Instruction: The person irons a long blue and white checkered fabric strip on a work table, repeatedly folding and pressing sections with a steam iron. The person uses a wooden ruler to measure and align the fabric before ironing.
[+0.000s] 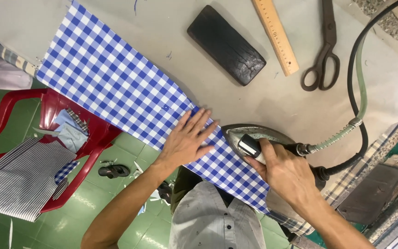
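My right hand [284, 173] is wrapped tight around the handle of the iron [259, 138], which sits on the near end of the blue checked cloth [116, 83]. My left hand [187, 140] lies flat, fingers spread, on the cloth just beside the iron's tip, close to the table's near edge. The strip runs away leftward over the grey table [277, 99]. Beyond it lie 1 black block [226, 44], a wooden ruler [276, 34] and scissors [323, 55], bare table between them.
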